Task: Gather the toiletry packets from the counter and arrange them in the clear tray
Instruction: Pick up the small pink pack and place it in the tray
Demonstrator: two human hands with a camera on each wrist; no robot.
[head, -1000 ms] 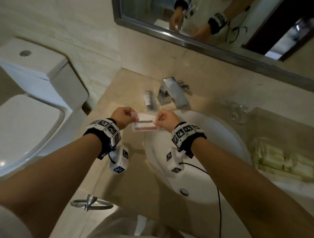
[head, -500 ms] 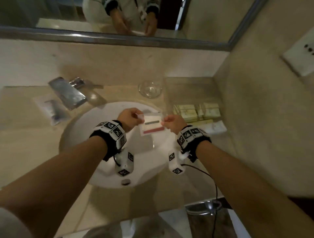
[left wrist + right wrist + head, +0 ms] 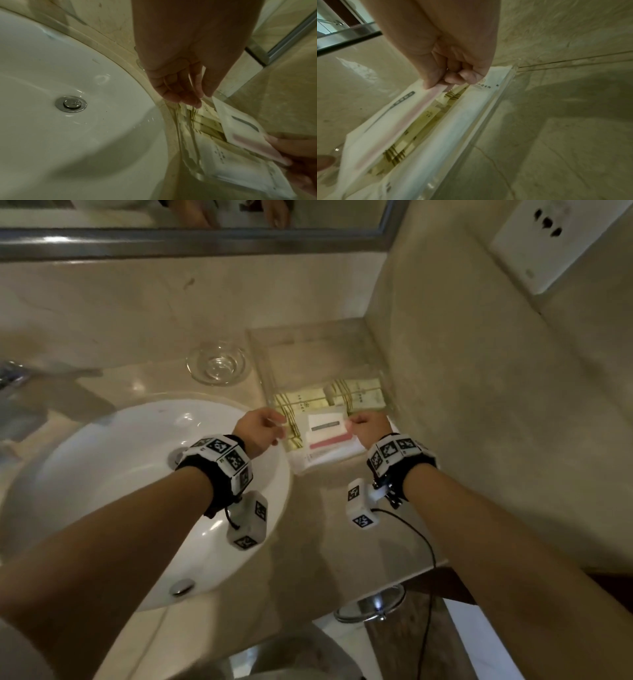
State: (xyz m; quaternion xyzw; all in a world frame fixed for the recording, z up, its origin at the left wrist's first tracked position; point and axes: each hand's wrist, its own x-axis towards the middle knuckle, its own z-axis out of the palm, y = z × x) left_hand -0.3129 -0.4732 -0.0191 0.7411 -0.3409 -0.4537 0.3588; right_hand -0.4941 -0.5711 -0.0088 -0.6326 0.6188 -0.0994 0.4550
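Observation:
A white packet [image 3: 325,429] with a grey stripe and a pink stripe hangs just above the clear tray [image 3: 342,337] in the counter's right corner. My left hand [image 3: 279,429] pinches its left corner between thumb and fingers [image 3: 188,98]. My right hand [image 3: 352,424] pinches the pink edge at the other end, as the right wrist view shows [image 3: 443,82]. Several yellow-green packets [image 3: 356,395] lie in the tray under the held packet [image 3: 393,115]. White packets [image 3: 329,460] lie along the tray's near wall [image 3: 488,115].
The white sink basin [image 3: 137,474] is left of the tray, its drain [image 3: 71,104] under my left wrist. A small glass dish [image 3: 216,364] stands behind the basin beside the tray. The side wall [image 3: 479,405] closes the tray's right; a mirror frame [image 3: 191,241] runs above.
Both hands carried the packet to the right, from over the sink's left rim to above the clear tray. The head view swung right with them; the toilet left the view.

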